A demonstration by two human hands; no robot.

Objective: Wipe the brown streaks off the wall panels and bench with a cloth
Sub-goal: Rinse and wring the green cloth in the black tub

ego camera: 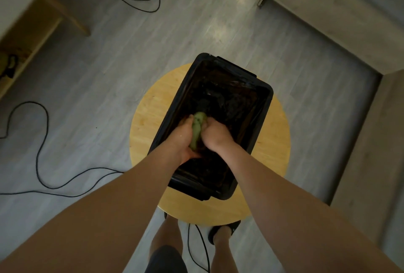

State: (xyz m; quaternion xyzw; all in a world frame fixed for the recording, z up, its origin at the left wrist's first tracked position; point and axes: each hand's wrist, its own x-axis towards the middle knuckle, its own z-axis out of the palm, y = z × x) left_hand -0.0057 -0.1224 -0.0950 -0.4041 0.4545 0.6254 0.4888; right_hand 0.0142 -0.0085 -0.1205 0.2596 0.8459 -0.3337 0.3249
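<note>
Cloth (197,128): green, bunched into a roll, held between both hands down inside the black tub (265,106). Left hand (184,139) has fingers curled round the near part of the roll. Right hand (215,136) is closed over it from the other side, knuckles up. The tub sits directly under the hands on a round wooden stool (148,117). Its inside is dark and glossy; water is likely, but the level is not readable.

Step, judged: rinsing or wringing the cloth, not wiping. No brown streaks show from here. A wooden bench-like piece (32,32) lies well forward-left of the left hand.

Next move calls for twisting the hands in opposite senses over the tub, then lifting the cloth clear of the rim once it stops dripping. A black cable (41,141) on the floor, left of the left hand, is a trip risk when walking off.
</note>
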